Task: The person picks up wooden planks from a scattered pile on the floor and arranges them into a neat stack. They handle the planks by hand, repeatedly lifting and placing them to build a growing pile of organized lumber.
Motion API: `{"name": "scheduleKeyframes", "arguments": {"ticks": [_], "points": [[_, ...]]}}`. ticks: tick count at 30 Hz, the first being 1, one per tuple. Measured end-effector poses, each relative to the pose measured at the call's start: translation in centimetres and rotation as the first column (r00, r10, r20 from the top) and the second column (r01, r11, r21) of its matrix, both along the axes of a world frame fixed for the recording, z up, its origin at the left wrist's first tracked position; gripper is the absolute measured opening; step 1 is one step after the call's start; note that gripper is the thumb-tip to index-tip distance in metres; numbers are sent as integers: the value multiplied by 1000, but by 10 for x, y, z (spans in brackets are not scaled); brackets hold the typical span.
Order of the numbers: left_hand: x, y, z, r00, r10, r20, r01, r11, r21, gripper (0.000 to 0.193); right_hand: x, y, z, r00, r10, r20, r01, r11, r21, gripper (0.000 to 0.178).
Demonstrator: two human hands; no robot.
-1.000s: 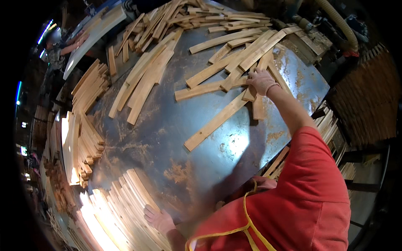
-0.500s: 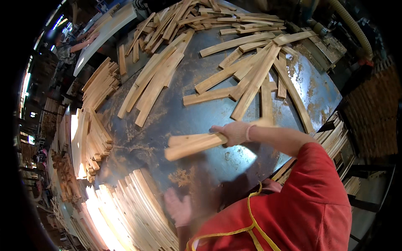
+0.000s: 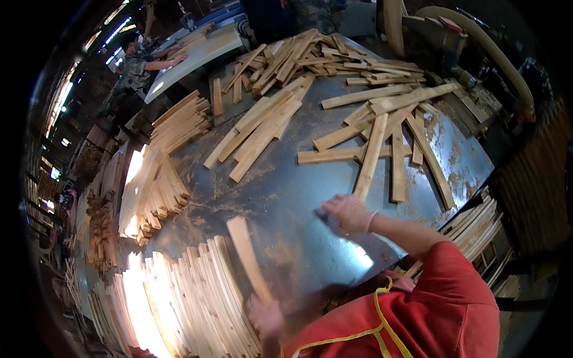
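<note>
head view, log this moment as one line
left hand: holds wooden strip by near end | right hand: blurred, over metal table, grip unclear | row of strips: beside left hand

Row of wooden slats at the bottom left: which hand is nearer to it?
Left. The left hand, holding a loose slat, is close beside the right edge of the row of slats; the right hand is farther off, up and to the right, over the metal tabletop.

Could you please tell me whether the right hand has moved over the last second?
Yes. Against the metal table, the right hand has moved leftward and toward the person's body, away from the fanned boards.
</note>
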State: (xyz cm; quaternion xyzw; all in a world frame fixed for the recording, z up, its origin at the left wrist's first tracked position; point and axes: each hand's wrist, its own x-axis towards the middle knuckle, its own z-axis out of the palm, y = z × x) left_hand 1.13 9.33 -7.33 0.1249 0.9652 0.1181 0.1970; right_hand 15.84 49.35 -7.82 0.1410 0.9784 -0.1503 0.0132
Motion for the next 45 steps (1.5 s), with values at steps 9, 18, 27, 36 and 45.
{"name": "scheduleKeyframes", "arguments": {"ticks": [9, 18, 27, 36, 45], "points": [[-30, -26, -50, 925, -34, -379, -66, 967, -247, 101, -9, 65, -14, 891, 190, 412, -321, 906, 276, 30], [39, 210, -52, 787, -581, -208, 594, 804, 3, 93, -8, 300, 13, 971, -204, 127, 168, 955, 244, 83], [11, 223, -51, 758, -622, -199, 592, 783, -193, 84, 49, 271, -10, 955, -79, 286, 34, 987, 159, 83], [36, 97, -18, 737, -35, 675, -379, 806, 455, 70, -19, 14, -21, 899, -275, 340, 433, 451, -781, 75], [53, 7, -38, 920, 46, 388, -191, 919, 344, 87, -21, -98, -18, 924, 341, 173, -226, 852, -471, 69]]}}
